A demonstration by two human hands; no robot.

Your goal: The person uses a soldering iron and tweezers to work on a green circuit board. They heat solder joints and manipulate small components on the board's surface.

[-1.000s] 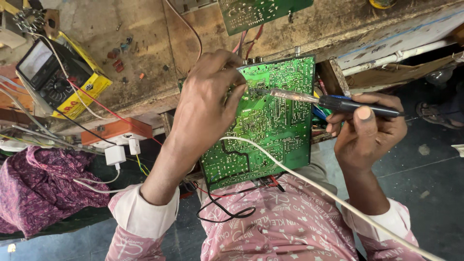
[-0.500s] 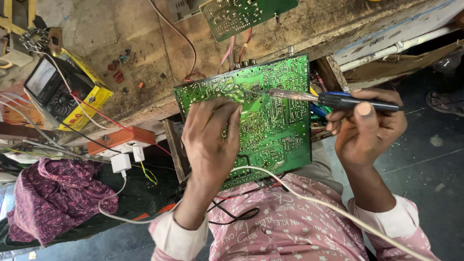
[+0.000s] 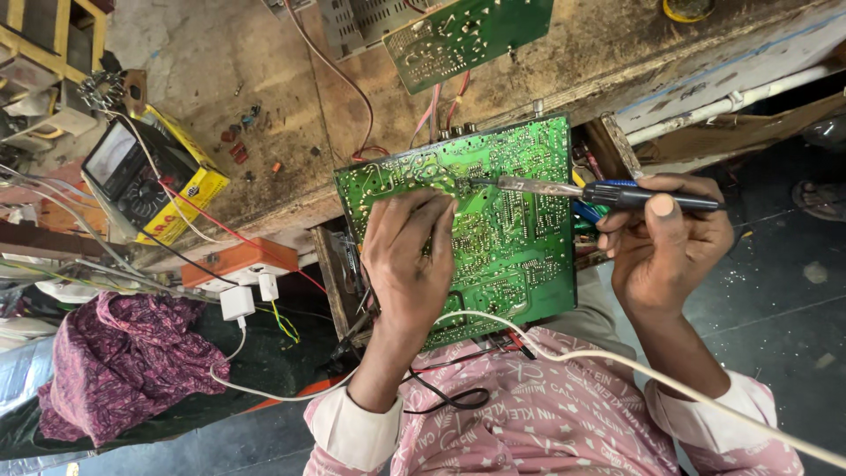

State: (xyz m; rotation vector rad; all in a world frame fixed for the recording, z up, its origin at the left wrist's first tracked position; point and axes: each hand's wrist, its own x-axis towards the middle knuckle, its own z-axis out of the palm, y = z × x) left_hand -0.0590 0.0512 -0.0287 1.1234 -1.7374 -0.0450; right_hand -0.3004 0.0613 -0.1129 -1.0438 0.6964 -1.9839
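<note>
- A large green rectangular printed circuit board (image 3: 493, 238), solder side up, is leaning from the person's lap against the edge of a worn wooden workbench (image 3: 291, 115), lying directly beneath the fingers of both hands.
- The left hand (image 3: 407, 264) is resting flat on the board's lower left area, its fingers (image 3: 423, 211) loosely curled and pressing down on the green surface rather than closing around anything.
- The right hand (image 3: 665, 242) is gripping a soldering iron with a dark blue handle and slim metal shaft (image 3: 608, 192), fingers wrapped fully around the handle and the thumb lying along the top.
- The iron's tip is touching the board just beyond the left fingertips, near the board's upper middle.
- A white cord (image 3: 617, 366) is trailing from below the left wrist across the person's pink patterned shirt (image 3: 546, 423), under the right forearm.
- A second, smaller green circuit board (image 3: 467, 35) is sitting on the bench well beyond the fingertips, with red wires (image 3: 352, 97) running down from there toward the big board.
- Far to the left of the left hand, a yellow-cased multimeter (image 3: 150, 181) is lying on the bench, with an orange power strip (image 3: 238, 263) and white plugs (image 3: 247, 295) below it.
- A crumpled purple patterned cloth (image 3: 115, 370) is lying below those, well apart from the left wrist.
</note>
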